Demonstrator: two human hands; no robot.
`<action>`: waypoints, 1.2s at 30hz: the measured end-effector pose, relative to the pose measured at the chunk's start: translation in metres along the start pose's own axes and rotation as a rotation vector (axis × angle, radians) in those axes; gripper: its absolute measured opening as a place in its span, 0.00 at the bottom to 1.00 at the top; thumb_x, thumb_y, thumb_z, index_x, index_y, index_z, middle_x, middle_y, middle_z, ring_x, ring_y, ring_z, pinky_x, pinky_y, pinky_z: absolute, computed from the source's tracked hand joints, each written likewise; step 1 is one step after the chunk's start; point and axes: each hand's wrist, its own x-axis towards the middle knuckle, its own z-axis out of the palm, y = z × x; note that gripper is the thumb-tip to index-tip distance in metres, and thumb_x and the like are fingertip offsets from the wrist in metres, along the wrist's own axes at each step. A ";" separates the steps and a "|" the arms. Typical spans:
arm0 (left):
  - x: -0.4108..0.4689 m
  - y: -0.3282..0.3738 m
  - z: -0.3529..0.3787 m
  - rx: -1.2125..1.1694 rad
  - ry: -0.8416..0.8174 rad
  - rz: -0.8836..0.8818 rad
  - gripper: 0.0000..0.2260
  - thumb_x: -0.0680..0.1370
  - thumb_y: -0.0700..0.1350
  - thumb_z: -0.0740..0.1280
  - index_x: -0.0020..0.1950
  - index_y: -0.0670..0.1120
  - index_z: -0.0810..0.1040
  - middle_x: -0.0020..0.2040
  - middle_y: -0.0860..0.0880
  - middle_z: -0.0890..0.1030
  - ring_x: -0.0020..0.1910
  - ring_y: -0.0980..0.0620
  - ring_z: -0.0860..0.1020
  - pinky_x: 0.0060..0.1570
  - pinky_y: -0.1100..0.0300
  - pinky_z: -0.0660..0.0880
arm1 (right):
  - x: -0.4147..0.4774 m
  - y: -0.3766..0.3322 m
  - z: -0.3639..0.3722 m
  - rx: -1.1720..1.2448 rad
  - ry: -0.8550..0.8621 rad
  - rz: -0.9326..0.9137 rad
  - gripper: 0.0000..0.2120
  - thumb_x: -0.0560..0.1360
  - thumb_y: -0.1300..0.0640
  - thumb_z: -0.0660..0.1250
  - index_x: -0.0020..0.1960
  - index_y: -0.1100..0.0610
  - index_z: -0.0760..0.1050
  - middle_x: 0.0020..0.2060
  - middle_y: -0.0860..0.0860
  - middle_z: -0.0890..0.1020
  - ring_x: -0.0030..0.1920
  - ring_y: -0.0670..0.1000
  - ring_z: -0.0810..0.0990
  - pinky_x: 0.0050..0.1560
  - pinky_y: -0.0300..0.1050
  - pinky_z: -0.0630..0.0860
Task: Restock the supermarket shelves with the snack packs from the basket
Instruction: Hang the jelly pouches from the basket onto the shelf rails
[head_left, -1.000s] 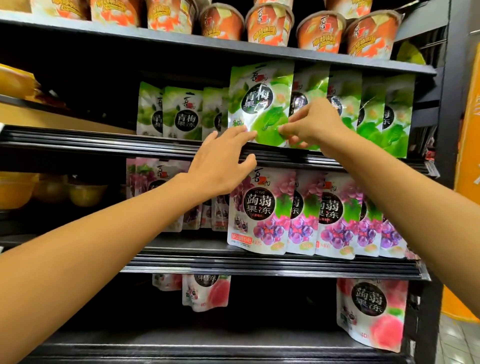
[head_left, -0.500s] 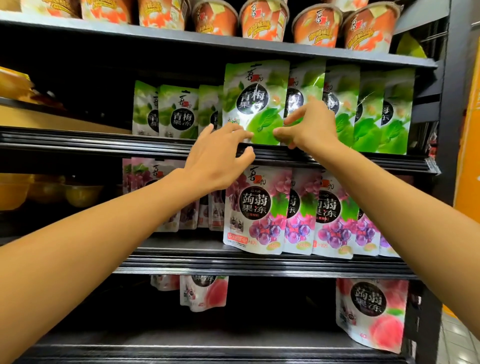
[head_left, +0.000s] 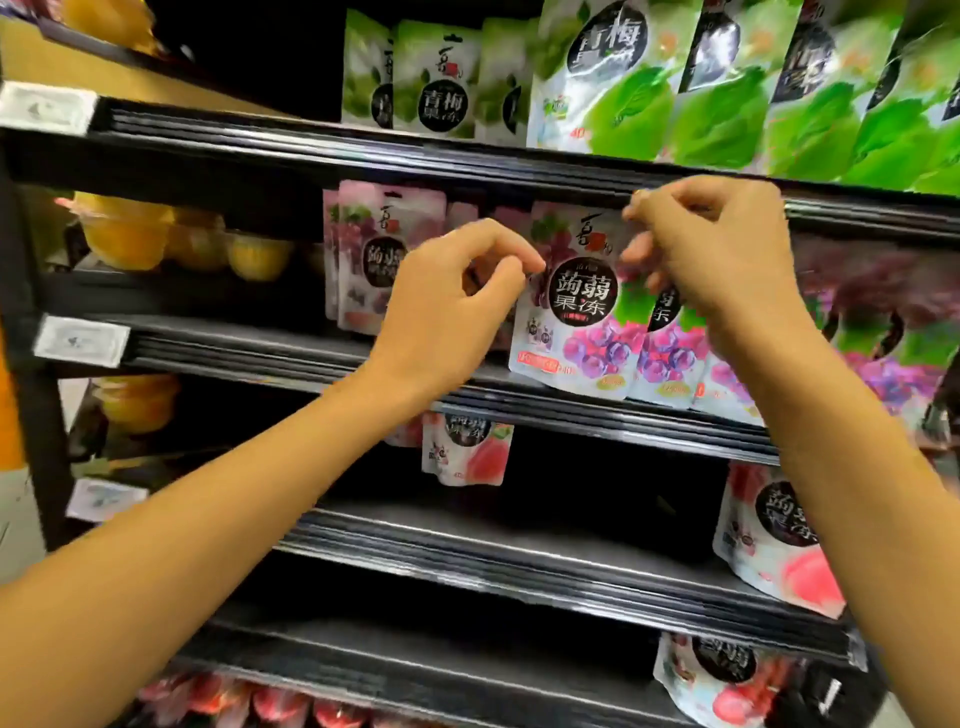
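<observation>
A purple grape snack pack (head_left: 576, 322) stands at the front of the middle shelf (head_left: 571, 410), with more purple packs behind it and to its right. My left hand (head_left: 457, 301) pinches the pack's left edge between thumb and forefinger. The curled fingers of my right hand (head_left: 727, 260) hold its upper right corner. On the shelf above stands a row of green plum packs (head_left: 639, 88). The basket is out of view.
Pink peach packs (head_left: 467, 452) stand on the shelf below, another (head_left: 769, 545) at its right end. Yellow jelly cups (head_left: 124, 234) fill the left bay. White price tags (head_left: 83, 340) sit on the shelf rails. Red cups (head_left: 270, 706) line the bottom edge.
Both hands have dropped from the green packs on the upper shelf to the purple grape pack one shelf down and taken hold of it. My view has tilted downward.
</observation>
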 end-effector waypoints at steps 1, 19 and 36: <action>-0.022 -0.008 -0.002 -0.044 -0.041 -0.069 0.08 0.77 0.38 0.64 0.46 0.45 0.83 0.40 0.50 0.83 0.40 0.49 0.79 0.41 0.59 0.74 | -0.021 0.009 0.007 0.040 -0.039 0.022 0.09 0.71 0.54 0.67 0.33 0.53 0.80 0.25 0.50 0.82 0.22 0.49 0.75 0.25 0.36 0.69; -0.563 -0.218 -0.124 -0.151 -0.596 -1.266 0.10 0.79 0.33 0.64 0.45 0.46 0.81 0.42 0.41 0.83 0.41 0.47 0.79 0.45 0.58 0.75 | -0.568 0.206 0.214 -0.020 -0.540 1.346 0.08 0.79 0.65 0.64 0.44 0.60 0.80 0.27 0.44 0.83 0.27 0.40 0.79 0.28 0.34 0.74; -1.011 -0.353 -0.077 0.204 -0.753 -1.775 0.07 0.76 0.34 0.66 0.48 0.45 0.80 0.49 0.40 0.81 0.48 0.45 0.79 0.48 0.55 0.73 | -1.003 0.455 0.275 -0.269 -0.622 1.979 0.05 0.78 0.61 0.66 0.47 0.52 0.73 0.45 0.50 0.77 0.47 0.52 0.77 0.53 0.46 0.77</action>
